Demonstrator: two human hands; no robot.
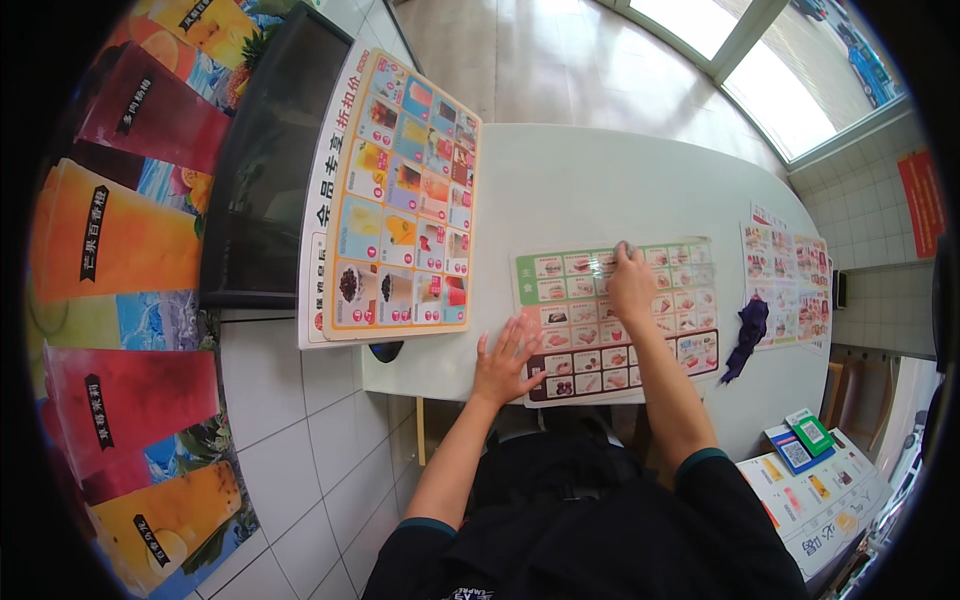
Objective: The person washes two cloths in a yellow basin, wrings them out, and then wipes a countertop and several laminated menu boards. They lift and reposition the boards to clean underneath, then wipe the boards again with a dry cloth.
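Note:
A laminated menu sheet (592, 321) with green, pink and dark brown bands of food pictures lies flat on the white counter (570, 180). My left hand (506, 364) rests palm down, fingers apart, across the sheet's near left corner. Bent over the sheet's upper middle, my right hand (630, 281) pinches a small grey wad (624, 245), mostly hidden by the fingers, against the surface. Glare on the plastic blurs the pictures around it. To the right, a crumpled dark purple cloth (748, 330) lies partly over some printed menu sheets (784, 277).
A drinks menu board (405, 202) stands on the left, before a dark screen (262, 172) and a drinks poster (127, 247). Payment-code stands (806, 442) and another menu board (821, 499) are at lower right. Beyond the counter's rounded far edge are floor (540, 60) and glass doors.

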